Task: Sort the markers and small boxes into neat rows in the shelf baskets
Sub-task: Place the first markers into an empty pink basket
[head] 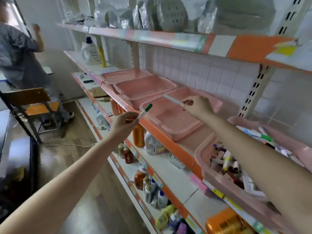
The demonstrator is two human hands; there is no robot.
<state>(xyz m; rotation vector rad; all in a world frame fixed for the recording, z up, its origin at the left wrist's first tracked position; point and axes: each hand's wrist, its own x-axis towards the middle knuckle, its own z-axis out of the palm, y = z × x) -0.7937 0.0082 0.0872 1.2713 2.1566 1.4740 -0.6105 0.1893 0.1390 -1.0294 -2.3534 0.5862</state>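
Head view: I have both hands out at the middle shelf (162, 135), one marker in each. Left hand (124, 123) has its fingers curled, pinching the green marker (144, 110) by its lower end. It is held just off the shelf's front edge, outside any basket. Its long axis runs on a diagonal, green cap up and to the right, toward the shelf. Right hand (196, 107) pinches the pale marker (172, 99) at one end between thumb and fingertips, above the empty basket (179, 123). That axis lies nearer level, free end pointing left and away. It is blurred, so I can't tell cap from tail. Full basket (207, 160), a jumble of markers and small items, sits nearer, under my right forearm. My read: placing step, first row not yet begun. The next move calls for lowering the pale marker flat along one wall of the empty basket, then turning the green one parallel beside it.
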